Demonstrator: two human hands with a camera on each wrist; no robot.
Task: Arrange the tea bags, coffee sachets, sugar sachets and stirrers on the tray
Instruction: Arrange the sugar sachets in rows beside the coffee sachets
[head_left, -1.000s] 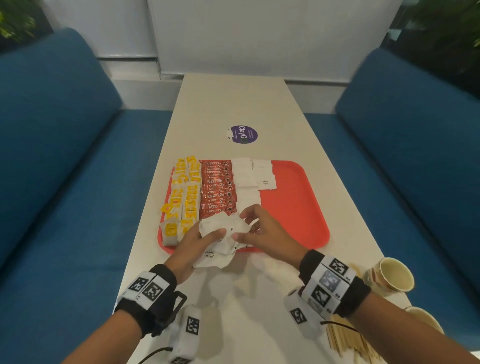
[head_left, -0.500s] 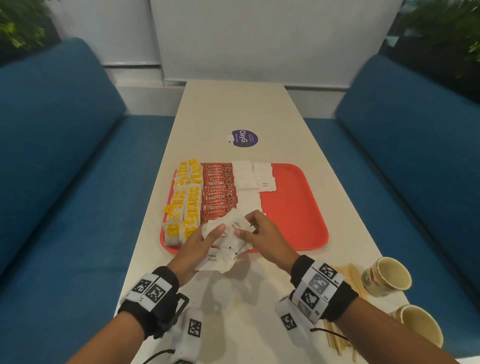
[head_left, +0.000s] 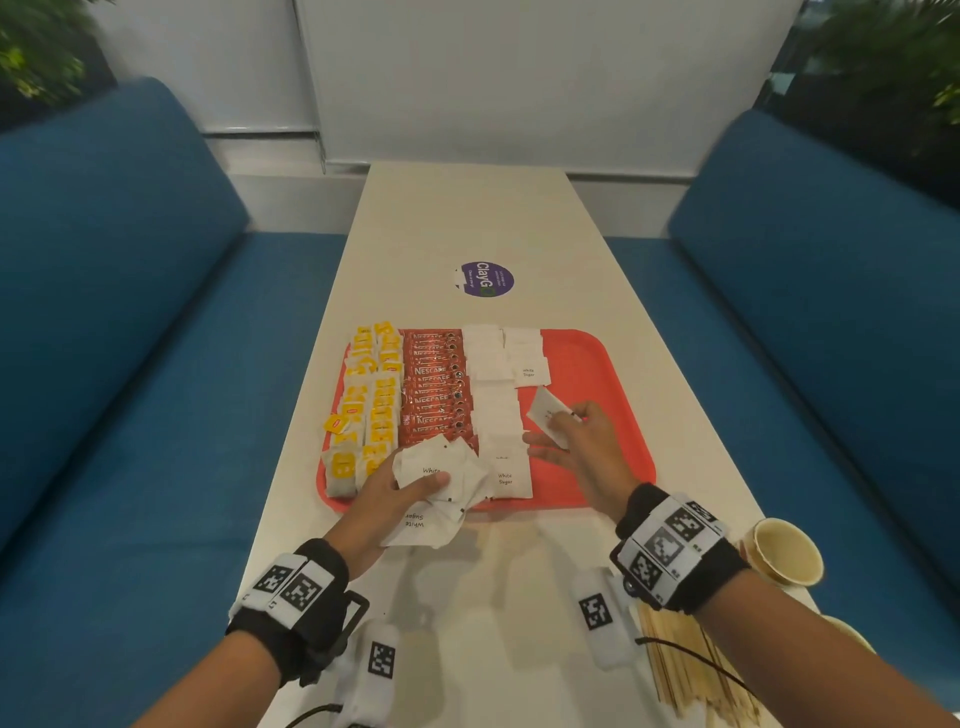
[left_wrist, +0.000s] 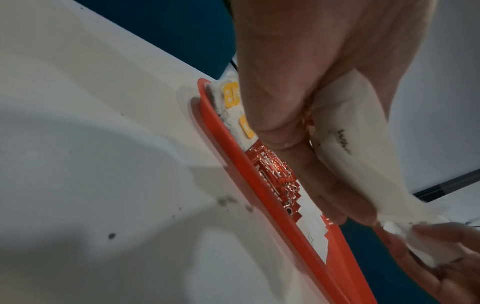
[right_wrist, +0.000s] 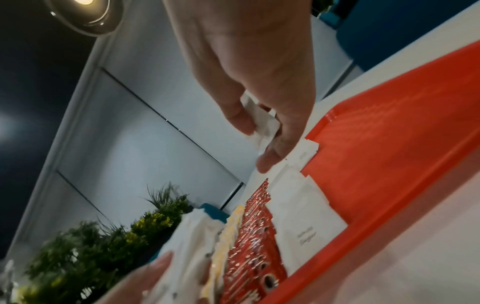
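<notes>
A red tray (head_left: 602, 395) lies on the white table. On it lie yellow-tagged tea bags (head_left: 371, 395) at the left, red coffee sachets (head_left: 436, 384) beside them, then white sugar sachets (head_left: 493, 395) in rows. My left hand (head_left: 400, 493) grips a bunch of white sugar sachets (head_left: 441, 478) over the tray's near edge; the same bunch (left_wrist: 345, 131) shows in the left wrist view. My right hand (head_left: 576, 441) pinches a single sugar sachet (head_left: 548, 413) above the tray's bare part, seen also as a white sachet (right_wrist: 262, 121) between thumb and fingers. Wooden stirrers (head_left: 691, 670) lie on the table near my right forearm.
Two paper cups (head_left: 787, 551) stand at the table's right edge by the stirrers. A purple sticker (head_left: 485, 279) sits beyond the tray. Blue benches (head_left: 130, 312) run along both sides of the table. The tray's right half (right_wrist: 389, 115) is bare.
My right hand has pulled one sugar sachet out of the bunch and moved right and forward over the tray. The left hand keeps holding the bunch near the tray's front edge.
</notes>
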